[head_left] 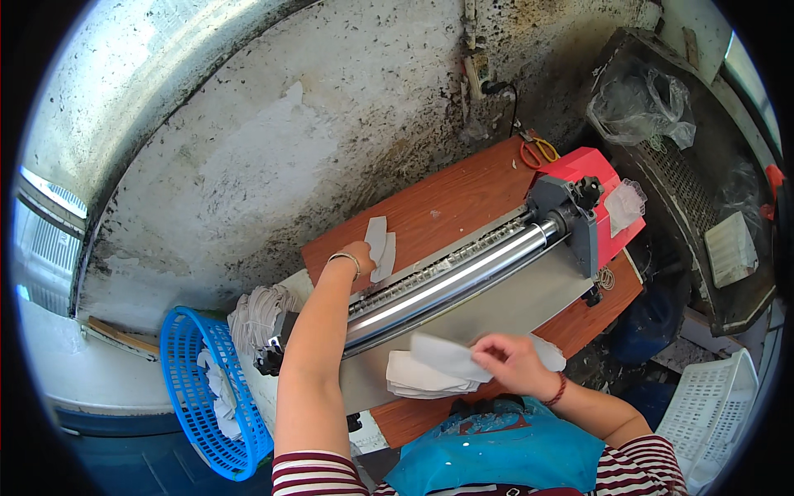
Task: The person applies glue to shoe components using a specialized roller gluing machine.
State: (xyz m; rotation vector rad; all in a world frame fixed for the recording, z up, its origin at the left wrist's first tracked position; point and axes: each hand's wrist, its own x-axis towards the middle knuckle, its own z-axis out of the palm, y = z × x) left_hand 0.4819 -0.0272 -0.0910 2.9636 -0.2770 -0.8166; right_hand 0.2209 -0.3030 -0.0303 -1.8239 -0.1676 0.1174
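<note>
A roller machine (451, 277) with shiny steel rollers and a red end housing lies across a wooden table (447, 198). My left hand (357, 256) reaches over the rollers and grips white cut pieces (380, 244) on the far side. My right hand (509, 360) holds one white flat piece (451, 357) above a stack of white pieces (418, 380) on the grey feed tray (504, 310) in front of the rollers.
A blue plastic basket (194, 388) holding white pieces stands at the left, beside a bundle of white cords (256, 314). Orange-handled scissors (538, 151) lie on the far table end. A white crate (715, 405) sits at the right, a stained wall (331, 116) behind.
</note>
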